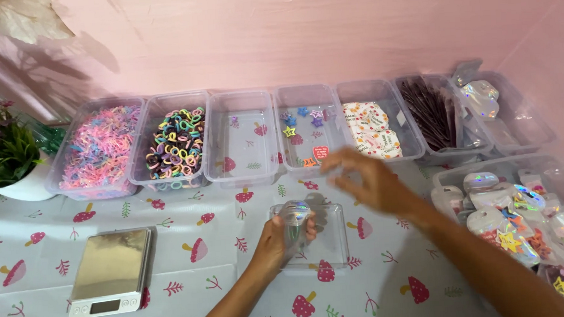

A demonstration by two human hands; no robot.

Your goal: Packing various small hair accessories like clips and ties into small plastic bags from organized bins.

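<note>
Pink walls are backing a table covered in a white cloth printed with red mushrooms (37, 280), and a row of clear plastic bins is running along the far edge. The person's left hand (278, 237) is closing around a small holographic silver pouch (294, 217), gripping it upright over the near-left corner of a shallow clear plastic tray (328, 240). The pouch's long axis is running roughly vertically, with its top poking above the fist. The right hand (367, 181) is hovering just up and to the right of the pouch, fingers spread and loosely curled, pinching nothing that I can make out; motion blur is softening them. It is hanging between the pouch and the bin of coloured star charms (306, 133) behind. A silver digital scale (110, 272) is sitting well to the left, and a bin of filled shiny pouches (523, 220) is waiting at the right.
</note>
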